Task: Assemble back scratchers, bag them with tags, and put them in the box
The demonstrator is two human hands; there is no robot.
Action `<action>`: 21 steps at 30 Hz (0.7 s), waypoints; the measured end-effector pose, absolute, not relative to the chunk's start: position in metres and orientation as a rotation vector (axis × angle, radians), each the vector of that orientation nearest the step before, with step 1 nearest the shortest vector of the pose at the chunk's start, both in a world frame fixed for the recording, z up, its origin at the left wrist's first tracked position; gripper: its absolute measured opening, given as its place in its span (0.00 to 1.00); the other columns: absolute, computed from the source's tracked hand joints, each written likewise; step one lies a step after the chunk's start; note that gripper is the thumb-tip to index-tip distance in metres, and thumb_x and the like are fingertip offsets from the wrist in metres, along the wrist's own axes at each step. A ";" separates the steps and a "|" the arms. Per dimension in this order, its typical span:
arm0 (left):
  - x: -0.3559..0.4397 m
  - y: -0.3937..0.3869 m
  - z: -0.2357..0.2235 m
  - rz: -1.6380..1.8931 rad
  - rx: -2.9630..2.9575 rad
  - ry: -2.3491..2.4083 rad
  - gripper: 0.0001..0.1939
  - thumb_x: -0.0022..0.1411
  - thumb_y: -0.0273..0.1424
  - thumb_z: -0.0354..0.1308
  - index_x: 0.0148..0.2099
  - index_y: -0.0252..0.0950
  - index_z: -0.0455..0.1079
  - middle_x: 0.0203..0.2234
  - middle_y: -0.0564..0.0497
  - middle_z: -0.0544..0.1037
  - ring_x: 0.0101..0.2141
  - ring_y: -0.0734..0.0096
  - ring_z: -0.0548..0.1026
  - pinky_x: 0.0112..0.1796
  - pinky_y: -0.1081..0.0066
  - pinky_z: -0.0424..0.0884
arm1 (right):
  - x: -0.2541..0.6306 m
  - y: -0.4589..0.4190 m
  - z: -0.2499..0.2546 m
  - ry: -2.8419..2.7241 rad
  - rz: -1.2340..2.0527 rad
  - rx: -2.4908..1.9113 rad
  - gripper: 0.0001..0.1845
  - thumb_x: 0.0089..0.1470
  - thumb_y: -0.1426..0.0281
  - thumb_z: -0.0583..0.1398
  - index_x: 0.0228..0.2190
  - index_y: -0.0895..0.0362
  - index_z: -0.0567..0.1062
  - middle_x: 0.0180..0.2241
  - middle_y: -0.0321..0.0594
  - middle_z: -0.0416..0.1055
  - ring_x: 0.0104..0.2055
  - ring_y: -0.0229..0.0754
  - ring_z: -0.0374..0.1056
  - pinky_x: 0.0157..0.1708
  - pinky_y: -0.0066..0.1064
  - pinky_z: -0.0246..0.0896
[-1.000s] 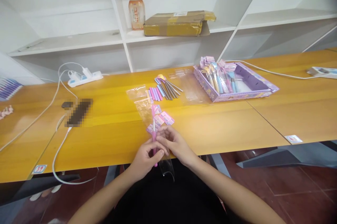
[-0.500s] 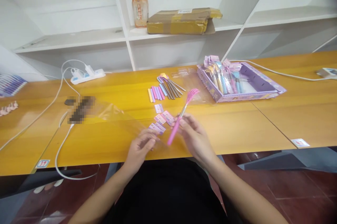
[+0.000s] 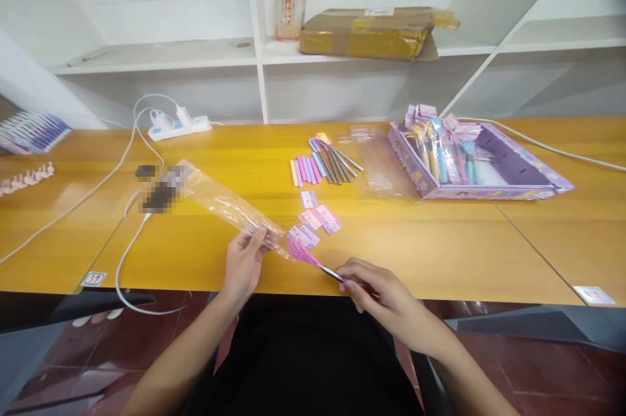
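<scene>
Pinching a slim tool with pink claw-shaped head and metal shaft (image 3: 308,256) between fingertips of the right hand (image 3: 376,285), pointing its long axis head-first toward ten o'clock, just beside the near end of a flat clear plastic bag (image 3: 220,197). Gripping that bag, fingers narrowed, in the left hand (image 3: 243,263). Noting, toward one-thirty, wrapped multicoloured pieces (image 3: 444,158) inside a purple cardboard tray (image 3: 513,163).

Workshop with numbered worktable (image 3: 430,246) and shelving (image 3: 166,54)
</scene>
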State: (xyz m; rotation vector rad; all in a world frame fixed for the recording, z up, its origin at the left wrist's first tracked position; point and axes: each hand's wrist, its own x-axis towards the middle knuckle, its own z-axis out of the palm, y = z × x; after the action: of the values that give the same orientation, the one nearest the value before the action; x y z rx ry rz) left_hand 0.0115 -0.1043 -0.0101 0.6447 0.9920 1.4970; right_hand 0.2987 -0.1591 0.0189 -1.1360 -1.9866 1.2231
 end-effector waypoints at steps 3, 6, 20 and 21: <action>0.014 -0.104 -0.013 1.462 0.622 0.977 0.20 0.54 0.42 0.82 0.35 0.33 0.80 0.30 0.51 0.81 0.32 0.74 0.78 0.36 0.73 0.77 | 0.295 -0.156 0.012 -1.958 1.294 -1.109 0.17 0.78 0.59 0.52 0.46 0.52 0.78 0.37 0.38 0.73 0.29 0.36 0.69 0.36 0.32 0.68; 0.016 -0.105 -0.012 1.438 0.610 0.970 0.20 0.53 0.42 0.82 0.36 0.33 0.81 0.32 0.50 0.82 0.32 0.73 0.79 0.36 0.73 0.77 | 0.292 -0.154 0.007 -1.924 1.303 -1.080 0.17 0.77 0.59 0.53 0.45 0.53 0.78 0.37 0.38 0.73 0.28 0.36 0.70 0.35 0.32 0.69; 0.017 -0.117 -0.023 1.189 0.900 0.970 0.19 0.56 0.43 0.80 0.37 0.33 0.84 0.33 0.45 0.86 0.35 0.63 0.83 0.42 0.65 0.81 | 0.269 -0.155 -0.004 -1.686 1.439 -1.103 0.19 0.74 0.53 0.57 0.51 0.54 0.77 0.37 0.38 0.75 0.29 0.36 0.70 0.32 0.30 0.68; 0.017 -0.116 -0.022 1.229 0.885 0.975 0.18 0.57 0.44 0.80 0.37 0.33 0.84 0.32 0.46 0.86 0.34 0.64 0.83 0.40 0.67 0.80 | 0.269 -0.154 -0.005 -1.646 1.470 -1.107 0.21 0.74 0.52 0.58 0.53 0.54 0.76 0.37 0.38 0.75 0.30 0.36 0.70 0.30 0.29 0.68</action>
State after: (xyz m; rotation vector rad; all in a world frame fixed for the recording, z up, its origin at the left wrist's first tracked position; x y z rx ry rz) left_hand 0.0170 -0.1161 -0.0220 0.8854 0.9746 1.2294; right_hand 0.2689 -0.1542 -0.0045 -1.1072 -1.6456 1.4699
